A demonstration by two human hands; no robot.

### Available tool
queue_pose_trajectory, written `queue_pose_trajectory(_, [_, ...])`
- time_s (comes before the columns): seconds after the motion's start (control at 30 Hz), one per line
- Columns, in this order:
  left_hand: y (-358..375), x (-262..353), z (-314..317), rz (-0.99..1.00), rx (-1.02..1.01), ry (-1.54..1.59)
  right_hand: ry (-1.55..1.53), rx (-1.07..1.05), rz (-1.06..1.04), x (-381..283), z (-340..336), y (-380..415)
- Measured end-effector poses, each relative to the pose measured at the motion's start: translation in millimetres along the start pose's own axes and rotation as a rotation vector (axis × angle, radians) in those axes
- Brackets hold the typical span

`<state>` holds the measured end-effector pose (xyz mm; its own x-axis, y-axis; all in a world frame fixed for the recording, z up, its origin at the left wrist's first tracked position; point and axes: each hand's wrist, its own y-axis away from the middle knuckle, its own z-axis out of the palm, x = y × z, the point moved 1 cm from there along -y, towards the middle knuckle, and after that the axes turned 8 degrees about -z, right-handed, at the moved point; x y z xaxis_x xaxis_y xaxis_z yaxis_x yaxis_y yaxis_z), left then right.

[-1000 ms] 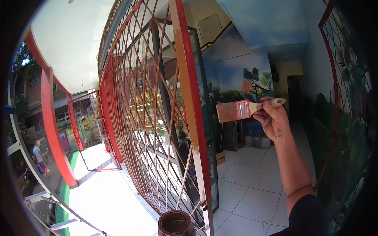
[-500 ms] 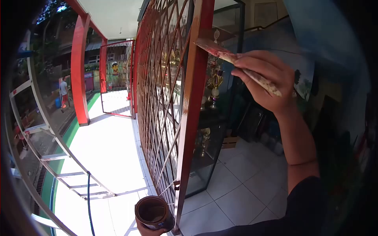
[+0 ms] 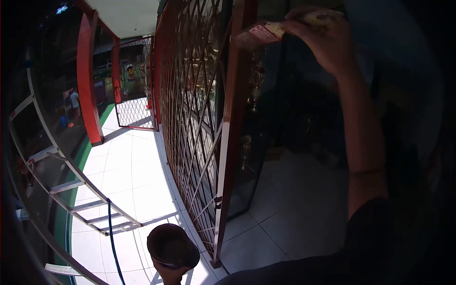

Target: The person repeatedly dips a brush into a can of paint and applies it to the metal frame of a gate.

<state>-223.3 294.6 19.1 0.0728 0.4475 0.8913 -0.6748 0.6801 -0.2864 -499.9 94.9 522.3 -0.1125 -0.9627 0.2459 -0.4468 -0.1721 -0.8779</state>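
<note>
Right hand with brush against gate post

Open tiled floor left of the lattice gate; dim room beyond its post. Blocked leftward by ladder and red pillar.

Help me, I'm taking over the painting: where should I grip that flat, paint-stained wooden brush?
Grip the paint-stained wooden brush by its bare handle, from the right, as the right hand does; the bristle end points left at the red gate post.
</note>
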Motion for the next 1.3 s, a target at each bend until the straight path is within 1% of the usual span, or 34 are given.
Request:
queue_pose_trajectory(0.03, [-3.2,-5.2,-8.9,0.035,-0.024,-0.032,0.081,0.109,0.001,-12.7,-3.3,-12.0])
queue_pose_trajectory(0.07, [-6.0,-5.9,-15.4,-0.001,-0.035,-0.031,0.162,0.213,0.005,-18.9,-5.9,-20.3])
queue_pose_trajectory(0.1, [-6.7,-6.0,-20.8,-0.041,-0.044,-0.029,0.281,0.178,-0.362,-6.9,-8.3,-17.6])
queue_pose_trajectory(0.13, [-7.0,-6.5,-25.0,-0.082,-0.051,-0.027,0.338,0.117,-0.405,3.4,-7.1,-2.9])
queue_pose_trajectory(0.2, [-8.9,-8.5,-33.1,-0.072,-0.059,-0.047,0.443,-0.004,-0.492,-21.4,17.3,26.2])
queue_pose_trajectory(0.27, [-6.3,-14.2,-40.3,-0.057,-0.044,-0.068,0.415,-0.099,-0.446,-43.9,43.1,72.6])
queue_pose_trajectory(0.33, [-5.4,-19.0,-44.3,-0.026,-0.011,-0.093,0.29,-0.229,-0.435,-60.8,55.8,114.6])
queue_pose_trajectory(0.43, [-4.3,0.2,-29.0,-0.043,-0.005,-0.018,-0.033,-0.332,-0.135,-68.4,44.5,116.0])
queue_pose_trajectory(0.5, [-3.1,-7.0,-31.3,-0.068,-0.006,-0.008,-0.038,-0.224,-0.109,-44.7,35.2,95.8])
queue_pose_trajectory(0.53, [1.1,-10.2,-32.3,-0.086,-0.006,-0.002,-0.032,-0.136,-0.01,-35.7,29.9,83.8])
queue_pose_trajectory(0.6, [9.3,-10.8,-26.8,-0.095,0.023,0.022,-0.089,0.055,0.075,-16.2,17.6,63.7])
queue_pose_trajectory(0.67, [13.0,-13.1,-25.2,-0.069,0.05,0.01,0.016,0.146,0.03,-17.4,5.8,54.0])
queue_pose_trajectory(0.73, [17.7,-20.0,-27.0,-0.024,0.066,-0.04,-0.066,0.057,-0.005,-24.3,10.6,62.3])
queue_pose_trajectory(0.77, [19.1,-18.8,-26.8,-0.042,0.045,-0.036,-0.106,0.009,-0.016,-27.9,12.5,68.8])
queue_pose_trajectory(0.8, [19.6,-16.0,-25.1,-0.061,0.025,-0.029,-0.081,-0.156,-0.066,-25.4,14.6,74.8])
queue_pose_trajectory(0.87, [22.2,-17.4,-24.4,-0.068,-0.002,-0.042,-0.176,-0.119,-0.039,-16.3,24.7,78.0])
queue_pose_trajectory(0.93, [23.6,-21.5,-22.8,-0.039,-0.015,-0.078,-0.026,0.036,0.017,-10.1,11.3,68.7])
queue_pose_trajectory(0.97, [24.3,-13.2,-14.1,-0.031,-0.006,-0.085,0.048,0.115,0.044,-7.1,7.1,64.8])
queue_pose_trajectory(1.07, [31.5,-17.9,-1.5,-0.037,0.043,-0.039,0.306,0.036,-0.523,-5.6,13.0,67.4])
queue_pose_trajectory(1.13, [33.8,-29.2,-1.4,-0.028,0.035,-0.076,0.357,-0.131,-0.502,-33.3,36.8,103.2])
queue_pose_trajectory(1.17, [36.7,-32.5,-3.0,-0.024,0.031,-0.095,0.294,-0.224,-0.552,-35.3,47.7,126.7])
queue_pose_trajectory(1.23, [37.8,-24.0,2.1,-0.025,0.002,-0.121,0.136,-0.336,-0.509,-51.3,58.7,162.8])
queue_pose_trajectory(1.3, [34.8,-13.1,8.0,-0.052,-0.025,-0.134,-0.012,-0.355,-0.327,-51.8,58.3,166.8])
